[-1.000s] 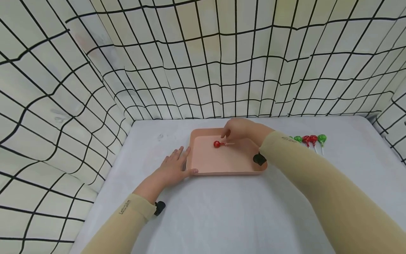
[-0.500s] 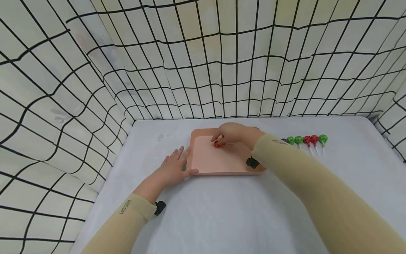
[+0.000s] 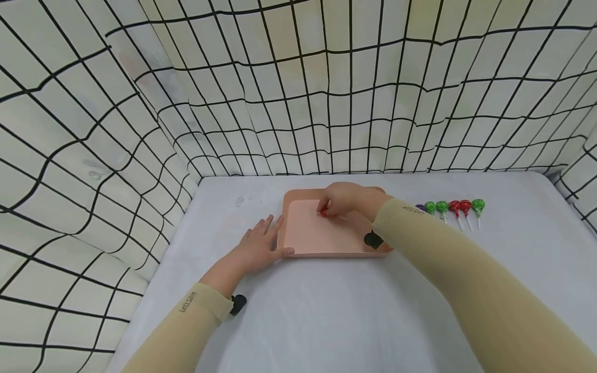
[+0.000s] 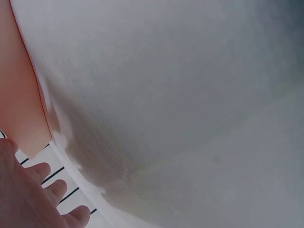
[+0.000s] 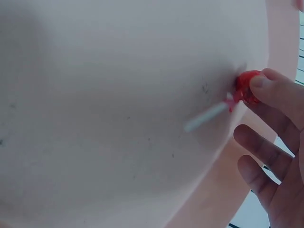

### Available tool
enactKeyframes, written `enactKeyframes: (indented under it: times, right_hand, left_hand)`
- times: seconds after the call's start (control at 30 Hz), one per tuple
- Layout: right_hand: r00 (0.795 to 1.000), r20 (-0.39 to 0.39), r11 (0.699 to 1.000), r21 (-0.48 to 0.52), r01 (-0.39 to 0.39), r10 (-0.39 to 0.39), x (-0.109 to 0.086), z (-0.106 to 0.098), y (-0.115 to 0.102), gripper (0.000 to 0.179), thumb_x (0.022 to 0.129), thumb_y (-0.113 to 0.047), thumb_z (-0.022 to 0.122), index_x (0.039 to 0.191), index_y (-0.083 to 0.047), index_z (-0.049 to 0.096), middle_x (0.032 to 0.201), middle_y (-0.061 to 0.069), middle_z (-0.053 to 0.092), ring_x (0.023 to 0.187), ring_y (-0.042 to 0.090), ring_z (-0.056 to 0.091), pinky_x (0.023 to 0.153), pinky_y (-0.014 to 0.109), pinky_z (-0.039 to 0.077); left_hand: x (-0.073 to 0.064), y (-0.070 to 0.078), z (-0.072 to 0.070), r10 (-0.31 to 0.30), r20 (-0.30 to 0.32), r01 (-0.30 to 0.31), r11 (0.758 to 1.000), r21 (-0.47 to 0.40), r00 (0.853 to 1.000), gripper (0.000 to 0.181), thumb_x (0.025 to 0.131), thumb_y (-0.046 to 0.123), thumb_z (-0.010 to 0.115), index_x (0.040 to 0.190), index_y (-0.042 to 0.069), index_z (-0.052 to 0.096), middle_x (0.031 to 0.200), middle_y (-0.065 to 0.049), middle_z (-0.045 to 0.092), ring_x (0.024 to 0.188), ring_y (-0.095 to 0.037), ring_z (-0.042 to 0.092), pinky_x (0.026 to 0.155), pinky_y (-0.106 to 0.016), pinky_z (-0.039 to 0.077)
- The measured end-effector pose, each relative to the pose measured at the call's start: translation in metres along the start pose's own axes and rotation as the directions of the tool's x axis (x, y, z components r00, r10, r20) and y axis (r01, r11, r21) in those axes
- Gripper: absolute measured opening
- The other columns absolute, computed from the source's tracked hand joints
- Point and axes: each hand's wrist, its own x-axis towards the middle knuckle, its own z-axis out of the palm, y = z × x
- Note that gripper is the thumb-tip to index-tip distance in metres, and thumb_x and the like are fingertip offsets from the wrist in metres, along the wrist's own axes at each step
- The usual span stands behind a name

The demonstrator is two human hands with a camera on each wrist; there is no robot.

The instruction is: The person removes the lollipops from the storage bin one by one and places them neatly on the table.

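Note:
A red-wrapped lollipop [image 5: 248,85] is pinched at its candy head between the thumb and forefinger of my right hand [image 3: 344,198]. In the right wrist view its white stick points away to the lower left, over the tray floor. Both are inside a shallow pink tray [image 3: 308,241]; in the head view the hand covers most of the lollipop. My left hand [image 3: 258,243] lies with fingers spread at the tray's left side, its thumb touching the front left corner. The left wrist view shows part of that hand [image 4: 33,194] beside the tray's edge [image 4: 21,95].
Several lollipops stand in a row right of the tray: green ones [image 3: 478,205], red ones [image 3: 465,206] and a dark purple one [image 3: 421,207] partly behind the right sleeve. A black grid on white walls [image 3: 354,103] borders the white table [image 3: 345,311].
My right hand has moved left and slightly down onto the red lollipop, which lay loose in the tray, and now pinches its head. My left hand has stayed at the tray.

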Motion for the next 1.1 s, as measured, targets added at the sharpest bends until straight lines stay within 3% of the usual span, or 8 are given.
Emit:
enactKeyframes:
  times: [0.13,0.4,0.73,0.9,1.1]
  right_hand:
    - [1.0,0.006,1.0,0.003,-0.007,0.007,-0.003,-0.001,0.004,0.023,0.083,-0.018,0.063,0.102,-0.028,0.072,0.098,-0.012,0.063,0.092,0.011,0.054,0.083,0.025,0.045]
    - [0.998,-0.05,1.0,0.001,-0.029,0.029,-0.01,-0.001,0.017,0.021,0.084,-0.027,0.065,0.103,-0.031,0.072,0.097,-0.016,0.062,0.095,0.01,0.052,0.088,0.027,0.043]
    - [0.983,-0.182,0.998,0.06,0.027,-0.015,-0.031,-0.013,0.022,0.025,0.084,-0.025,0.064,0.107,-0.025,0.071,0.081,-0.012,0.064,0.074,0.011,0.05,0.065,0.026,0.041]
    - [0.974,-0.225,0.998,0.066,-0.005,0.02,-0.043,-0.015,0.03,0.026,0.084,-0.03,0.065,0.109,-0.027,0.07,0.088,-0.013,0.066,0.079,0.013,0.051,0.068,0.027,0.043]
    - [0.958,-0.261,0.992,0.054,-0.11,0.121,-0.059,-0.02,0.043,0.028,0.085,-0.033,0.064,0.112,-0.029,0.069,0.102,-0.014,0.066,0.092,0.016,0.052,0.08,0.031,0.044]
  left_hand:
    - [-0.001,0.001,-0.001,-0.004,0.005,0.004,1.0,-0.004,1.0,0.096,0.079,0.072,0.046,0.15,0.025,0.002,0.156,-0.009,0.005,0.142,-0.032,0.005,0.111,-0.056,0.009]
    - [0.001,0.002,-0.002,0.005,-0.001,-0.005,1.0,-0.001,1.0,0.097,0.078,0.074,0.045,0.15,0.025,0.002,0.156,-0.009,0.005,0.142,-0.031,0.005,0.112,-0.055,0.009]
    - [0.003,0.001,0.001,0.015,-0.007,-0.015,1.0,0.009,1.0,0.097,0.078,0.075,0.043,0.15,0.025,0.001,0.156,-0.009,0.005,0.142,-0.031,0.005,0.111,-0.056,0.01]
    - [0.004,0.0,0.003,0.027,-0.02,-0.026,0.999,0.02,0.999,0.097,0.078,0.076,0.042,0.15,0.025,0.002,0.156,-0.01,0.006,0.142,-0.032,0.006,0.111,-0.055,0.011]
    - [0.001,0.001,0.002,0.024,-0.013,-0.024,1.0,0.018,1.0,0.097,0.079,0.073,0.044,0.15,0.023,0.002,0.155,-0.011,0.006,0.142,-0.033,0.005,0.111,-0.055,0.009]
